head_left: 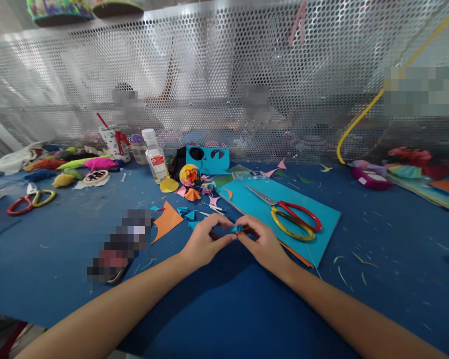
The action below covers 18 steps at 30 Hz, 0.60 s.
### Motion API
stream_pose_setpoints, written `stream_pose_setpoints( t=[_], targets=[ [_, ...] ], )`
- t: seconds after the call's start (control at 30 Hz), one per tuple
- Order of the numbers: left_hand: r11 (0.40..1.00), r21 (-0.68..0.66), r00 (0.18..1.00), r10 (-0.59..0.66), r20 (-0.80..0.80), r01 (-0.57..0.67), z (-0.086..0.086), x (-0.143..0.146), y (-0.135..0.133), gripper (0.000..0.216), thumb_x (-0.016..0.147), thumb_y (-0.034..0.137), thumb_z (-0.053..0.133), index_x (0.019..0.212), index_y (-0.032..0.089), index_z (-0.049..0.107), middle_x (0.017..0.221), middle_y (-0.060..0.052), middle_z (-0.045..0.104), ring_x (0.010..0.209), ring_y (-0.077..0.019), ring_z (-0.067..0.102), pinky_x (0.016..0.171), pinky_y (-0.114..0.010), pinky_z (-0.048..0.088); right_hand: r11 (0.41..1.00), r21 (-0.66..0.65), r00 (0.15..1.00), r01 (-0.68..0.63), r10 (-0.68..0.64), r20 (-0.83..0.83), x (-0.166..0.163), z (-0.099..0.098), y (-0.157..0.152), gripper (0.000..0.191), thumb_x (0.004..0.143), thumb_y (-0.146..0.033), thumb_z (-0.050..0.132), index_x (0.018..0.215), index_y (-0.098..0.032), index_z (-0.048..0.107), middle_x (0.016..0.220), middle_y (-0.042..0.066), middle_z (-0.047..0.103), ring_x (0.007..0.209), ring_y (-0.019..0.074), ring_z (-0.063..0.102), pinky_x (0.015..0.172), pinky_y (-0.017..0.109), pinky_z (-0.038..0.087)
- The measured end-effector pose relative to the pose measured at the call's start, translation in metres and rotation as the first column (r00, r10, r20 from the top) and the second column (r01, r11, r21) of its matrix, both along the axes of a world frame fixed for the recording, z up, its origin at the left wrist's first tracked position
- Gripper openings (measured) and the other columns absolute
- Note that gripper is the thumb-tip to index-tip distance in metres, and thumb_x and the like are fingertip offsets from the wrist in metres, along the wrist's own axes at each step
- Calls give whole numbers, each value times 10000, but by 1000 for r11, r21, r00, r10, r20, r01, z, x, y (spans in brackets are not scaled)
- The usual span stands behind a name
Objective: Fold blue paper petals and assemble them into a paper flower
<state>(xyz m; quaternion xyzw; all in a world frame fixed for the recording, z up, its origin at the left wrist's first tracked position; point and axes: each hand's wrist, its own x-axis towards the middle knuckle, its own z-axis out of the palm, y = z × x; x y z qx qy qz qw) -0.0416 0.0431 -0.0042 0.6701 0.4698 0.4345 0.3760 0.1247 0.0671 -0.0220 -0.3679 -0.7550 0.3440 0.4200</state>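
A small folded piece of blue paper (237,229) is pinched between the fingertips of both hands, above the table's middle. My left hand (205,240) is closed on its left end, thumb below and forefinger above. My right hand (262,242) grips its right side, and the fingers hide part of it. Just beyond my left hand lie several small folded blue paper pieces (190,216) and a cut orange sheet (167,222). To the right, red-and-yellow-handled scissors (294,219) rest on a stack of blue sheets (324,219).
Behind the hands stand a glue bottle (156,162), a yellow-orange paper flower (189,175) and a blue sheet with round holes (217,159). Left are a phone-like dark object (121,244), more scissors (32,198) and coloured yarn (80,163). A perforated metal panel (209,65) bounds the back.
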Motion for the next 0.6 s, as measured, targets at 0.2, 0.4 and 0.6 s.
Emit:
stream_pose_setpoints(
  t=[0.2, 0.4, 0.6],
  targets=[
    [997, -73, 999, -24, -48, 21, -3, -4, 4, 122, 744, 282, 586, 775, 166, 610, 731, -18, 611, 659, -130, 552, 540, -206, 419, 1000, 9, 999, 22, -23, 40, -2, 0, -2, 93, 816, -275, 503, 838, -209, 565, 869, 40, 605, 795, 184, 576, 698, 295, 472],
    [997, -78, 1000, -18, -22, 17, -6, -9, 0, 196, 724, 191, 556, 914, 174, 600, 753, -25, 638, 709, -145, 591, 562, -205, 439, 998, -63, 999, 19, -16, 51, -7, -6, 0, 220, 813, -345, 534, 988, -229, 601, 994, 64, 641, 898, 224, 606, 757, 331, 502],
    [993, -113, 997, -18, 73, 26, -9, -12, -3, 281, 703, 147, 537, 981, 184, 509, 612, 25, 614, 479, -85, 509, 469, -176, 380, 996, -82, 998, 27, -23, 52, -11, -15, 3, 260, 779, -360, 582, 1001, -227, 602, 962, 63, 655, 866, 232, 619, 748, 355, 512]
  ],
)
